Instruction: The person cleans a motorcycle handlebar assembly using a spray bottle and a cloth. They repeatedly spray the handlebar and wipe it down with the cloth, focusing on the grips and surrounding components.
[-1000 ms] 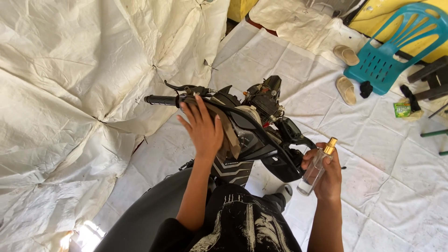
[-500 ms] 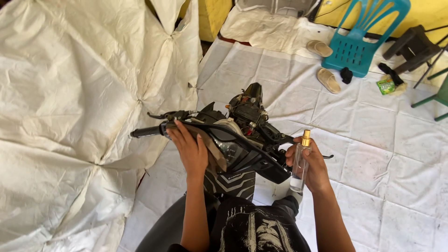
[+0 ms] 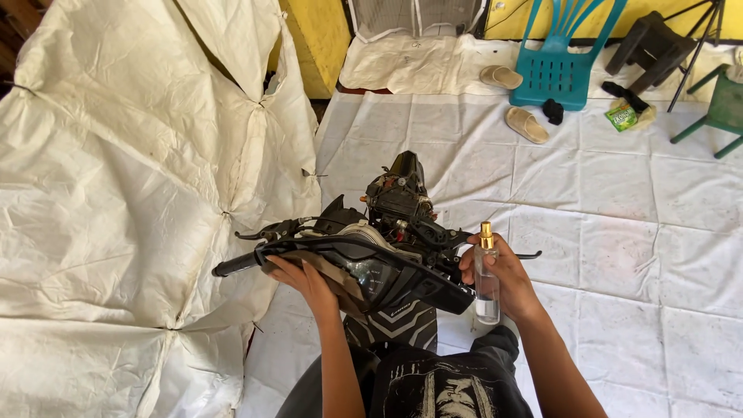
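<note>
Left hand [image 3: 306,280] is closed around a brownish cloth [image 3: 340,280], pressed up against the underside of the black plastic handlebar cover [image 3: 364,263] of a stripped motorcycle front end [image 3: 398,209]. The palm lies flat under the panel; judged, this grip lets the cloth bear on the surface while the hand steadies the panel.

Right hand [image 3: 503,279] is wrapped around a slim clear glass spray bottle with a gold nozzle [image 3: 487,275], held upright just beside the right end of the cover, nozzle at the top. Held vertical and close, it looks kept ready within reach of the panel, liquid sitting at the bottom. Whether a finger sits on the nozzle cannot be told.

The black handlebar grip [image 3: 234,265] juts left past the left hand; a brake lever [image 3: 259,233] lies above it. The whole assembly stands on white sheeting on the floor [image 3: 619,232]; pale tarpaulin [image 3: 116,178] hangs at left. Far off: teal plastic chair [image 3: 559,66], tan slippers [image 3: 526,124], small green packet [image 3: 621,116].

Versus the frame half a second back: left hand has shifted from on top of the cover down to its lower edge. Bottle is held at much the same place. The view has tilted, so more of the far floor shows.
</note>
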